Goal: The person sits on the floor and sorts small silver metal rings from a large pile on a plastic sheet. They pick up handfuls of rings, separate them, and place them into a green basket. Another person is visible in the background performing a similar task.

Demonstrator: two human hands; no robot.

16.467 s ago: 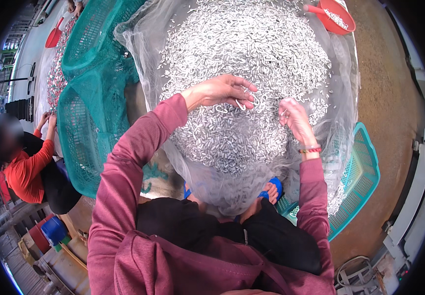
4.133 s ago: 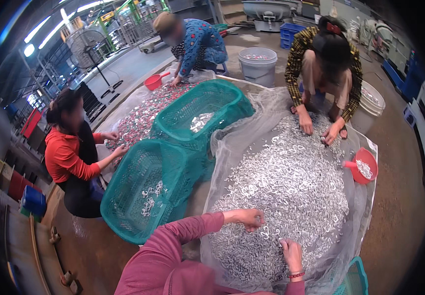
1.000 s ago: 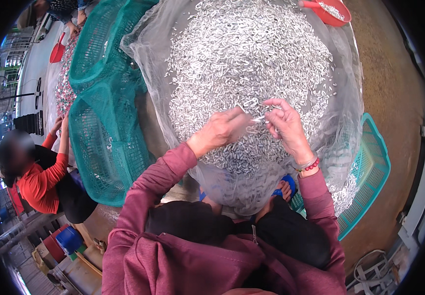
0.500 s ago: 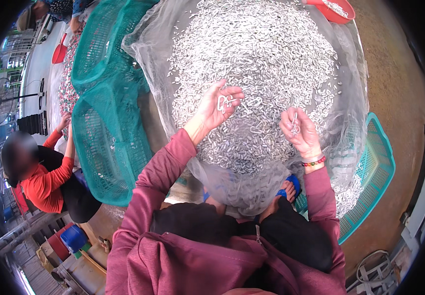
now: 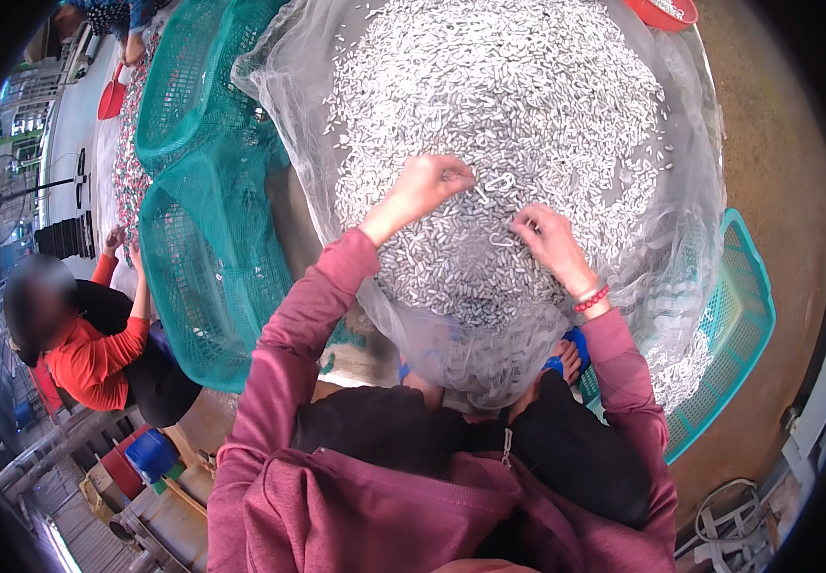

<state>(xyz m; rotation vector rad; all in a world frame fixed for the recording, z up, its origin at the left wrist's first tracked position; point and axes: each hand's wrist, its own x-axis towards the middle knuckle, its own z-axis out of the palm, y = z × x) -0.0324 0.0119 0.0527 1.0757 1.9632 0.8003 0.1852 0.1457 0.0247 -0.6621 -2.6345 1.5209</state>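
In the middle of the pale mesh sheet [image 5: 284, 153] lies a wide heap of small white and grey pieces [image 5: 489, 95], a looped piece [image 5: 501, 181] on top. Just left of that loop is the left grip [image 5: 424, 186], thumb and fingers drawn nearly together, a thin pale bit at their tips; whether it is held I cannot tell. The right grip [image 5: 553, 246], fingers bent and almost closed, has its tips beside a white hook [image 5: 502, 239]; its hold on that is also unclear. Further right stands a teal basket [image 5: 747, 334] containing white pieces; to the left, green baskets [image 5: 183, 325] draped in netting, then a co-worker in red [image 5: 97, 363].
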